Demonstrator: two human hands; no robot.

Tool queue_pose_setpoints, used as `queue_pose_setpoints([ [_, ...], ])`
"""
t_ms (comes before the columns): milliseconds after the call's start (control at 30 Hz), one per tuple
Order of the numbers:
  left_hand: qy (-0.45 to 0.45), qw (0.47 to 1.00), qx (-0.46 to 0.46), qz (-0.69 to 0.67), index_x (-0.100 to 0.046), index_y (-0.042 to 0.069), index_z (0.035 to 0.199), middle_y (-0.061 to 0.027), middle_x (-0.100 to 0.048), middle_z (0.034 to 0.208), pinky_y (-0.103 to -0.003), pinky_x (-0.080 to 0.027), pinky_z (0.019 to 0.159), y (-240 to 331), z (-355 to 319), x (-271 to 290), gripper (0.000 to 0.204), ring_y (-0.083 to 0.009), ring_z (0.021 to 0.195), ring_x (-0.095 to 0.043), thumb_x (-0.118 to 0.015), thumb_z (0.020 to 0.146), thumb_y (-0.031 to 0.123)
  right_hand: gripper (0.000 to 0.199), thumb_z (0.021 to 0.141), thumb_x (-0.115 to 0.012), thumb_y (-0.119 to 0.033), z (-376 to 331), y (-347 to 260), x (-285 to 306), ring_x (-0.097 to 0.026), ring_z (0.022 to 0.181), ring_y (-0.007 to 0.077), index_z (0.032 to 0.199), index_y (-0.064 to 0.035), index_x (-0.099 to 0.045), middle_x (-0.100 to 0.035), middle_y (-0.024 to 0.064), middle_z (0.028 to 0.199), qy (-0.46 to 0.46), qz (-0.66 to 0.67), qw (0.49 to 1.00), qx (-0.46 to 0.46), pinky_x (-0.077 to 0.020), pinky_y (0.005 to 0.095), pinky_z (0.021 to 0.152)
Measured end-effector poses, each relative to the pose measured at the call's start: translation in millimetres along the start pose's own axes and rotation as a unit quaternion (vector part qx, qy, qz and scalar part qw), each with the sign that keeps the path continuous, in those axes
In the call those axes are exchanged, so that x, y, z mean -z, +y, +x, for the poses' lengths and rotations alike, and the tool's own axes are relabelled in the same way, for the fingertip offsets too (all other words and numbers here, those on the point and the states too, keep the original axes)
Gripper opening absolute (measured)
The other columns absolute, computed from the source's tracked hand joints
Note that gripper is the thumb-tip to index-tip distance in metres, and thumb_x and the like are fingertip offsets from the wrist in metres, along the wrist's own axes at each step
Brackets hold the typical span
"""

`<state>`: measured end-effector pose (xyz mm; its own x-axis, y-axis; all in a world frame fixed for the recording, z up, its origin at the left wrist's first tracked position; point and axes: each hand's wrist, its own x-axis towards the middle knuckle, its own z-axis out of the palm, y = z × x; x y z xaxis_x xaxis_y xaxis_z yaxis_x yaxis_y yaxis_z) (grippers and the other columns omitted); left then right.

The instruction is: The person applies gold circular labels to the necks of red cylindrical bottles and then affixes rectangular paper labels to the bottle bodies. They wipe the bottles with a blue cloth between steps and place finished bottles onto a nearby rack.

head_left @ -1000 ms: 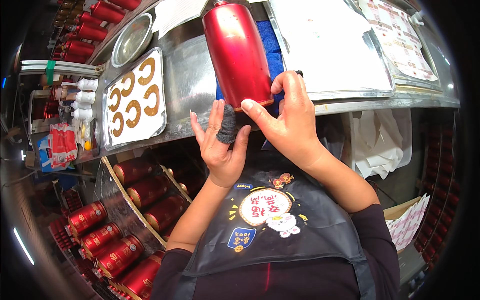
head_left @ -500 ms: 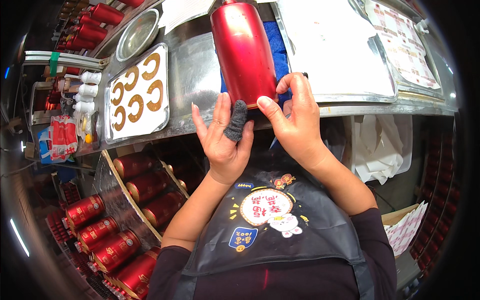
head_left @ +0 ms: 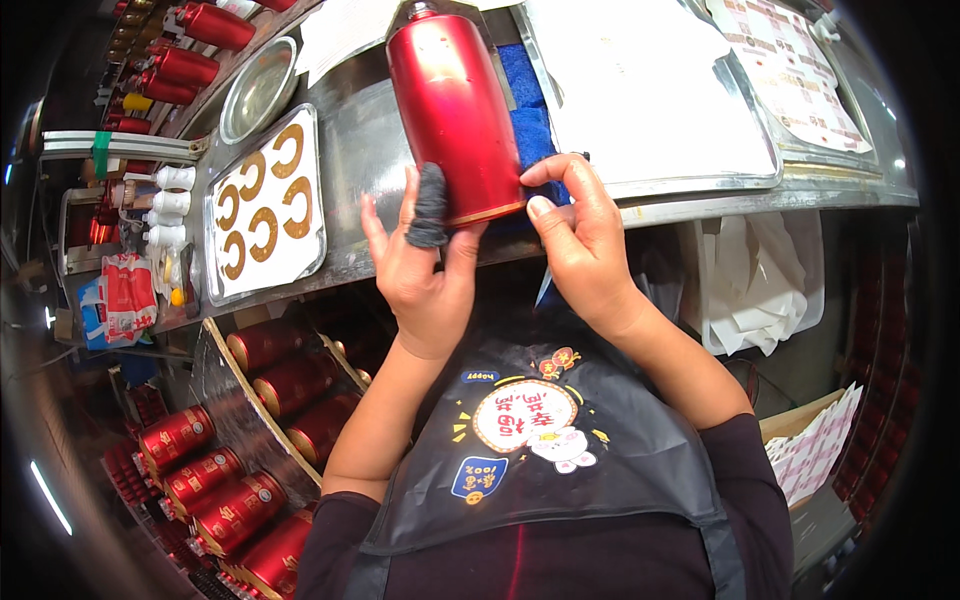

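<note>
A shiny red bottle [head_left: 455, 110] lies on the metal worktop, its neck pointing away and its gold-rimmed base toward me. My left hand [head_left: 425, 270] is at the base's left corner. Its index finger, in a dark finger cot [head_left: 430, 205], lies along the bottle's side, and the thumb is by the base. At the lower right edge, my right hand [head_left: 585, 240] has its index fingertip against the bottle, with the thumb close to it and the other fingers curled. A thin bluish pointed sliver [head_left: 543, 288] shows below that hand; what it belongs to is hidden.
Blue cloth [head_left: 533, 130] is under the bottle. A tray of brown C-shaped pieces [head_left: 262, 232] and a metal bowl [head_left: 258, 92] stand left; a large tray with white sheets [head_left: 650, 100] lies right. Red bottles [head_left: 235, 510] fill the lower left, and a bin of white paper [head_left: 755, 280] is below right.
The bottle has shifted left along with both hands. My left hand has risen beside it, so the covered index finger now rests higher on its side. The whole view has shifted slightly.
</note>
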<state>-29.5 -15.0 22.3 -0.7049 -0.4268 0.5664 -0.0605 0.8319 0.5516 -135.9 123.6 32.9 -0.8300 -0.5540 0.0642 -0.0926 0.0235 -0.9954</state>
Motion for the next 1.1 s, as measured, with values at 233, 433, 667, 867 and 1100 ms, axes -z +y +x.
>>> queue_pose_setpoints([
  [233, -0.021, 0.979, 0.133, -0.155, -0.068, -0.001, 0.125, -0.0186, -0.071, 0.126, -0.061, -0.028, 0.119, -4, -14, -1, 0.04, -0.0356, 0.12, -0.067, -0.078, 0.087, 0.007, 0.052, 0.078, -0.083, -0.027, -4, -13, -11, -0.063, 0.08, 0.0331, 0.116, -0.0061, -0.054, -0.056, 0.0148, 0.099, 0.045, -0.218, 0.963, 0.154, -0.0539, 0.0417, 0.063],
  [433, -0.022, 0.998, 0.049, -0.024, -0.07, -0.001, 0.122, -0.0228, -0.066, 0.133, -0.063, -0.017, 0.121, 4, -37, 2, 0.036, -0.037, 0.131, -0.06, -0.077, 0.086, 0.004, 0.057, 0.077, -0.086, -0.033, 5, -13, -19, -0.062, 0.077, 0.0314, 0.115, -0.0059, -0.052, -0.055, 0.013, 0.1, 0.067, -0.252, 0.954, 0.148, -0.053, 0.0411, 0.059],
  [667, -0.032, 0.998, 0.047, -0.03, -0.071, 0.001, 0.124, -0.0225, -0.063, 0.138, -0.063, -0.009, 0.122, 1, -43, 1, 0.038, -0.0372, 0.135, -0.057, -0.077, 0.086, 0.003, 0.053, 0.084, -0.082, -0.032, 4, -9, -19, -0.061, 0.084, 0.0326, 0.115, -0.0021, -0.051, -0.055, 0.0148, 0.102, 0.058, -0.223, 0.964, 0.131, -0.0515, 0.0412, 0.065],
  [867, -0.037, 0.998, 0.034, -0.028, -0.07, 0.001, 0.124, -0.0231, -0.061, 0.142, -0.063, -0.008, 0.122, 0, -39, 2, 0.04, -0.0396, 0.136, -0.055, -0.077, 0.085, 0.003, 0.046, 0.088, -0.078, -0.027, 2, -10, -18, -0.061, 0.084, 0.0339, 0.116, -0.0011, -0.051, -0.055, 0.0165, 0.103, 0.052, -0.216, 0.966, 0.132, -0.0514, 0.0416, 0.067],
  [1100, -0.032, 0.999, 0.012, -0.013, -0.071, 0.0, 0.122, -0.0208, -0.06, 0.143, -0.065, -0.008, 0.121, 1, -35, 3, 0.037, -0.0408, 0.137, -0.054, -0.077, 0.086, 0.005, 0.026, 0.095, -0.067, -0.011, 3, -7, -10, -0.06, 0.078, 0.0225, 0.115, 0.0, -0.054, -0.056, 0.0138, 0.105, 0.034, -0.163, 0.98, 0.113, -0.0492, 0.0307, 0.063],
])
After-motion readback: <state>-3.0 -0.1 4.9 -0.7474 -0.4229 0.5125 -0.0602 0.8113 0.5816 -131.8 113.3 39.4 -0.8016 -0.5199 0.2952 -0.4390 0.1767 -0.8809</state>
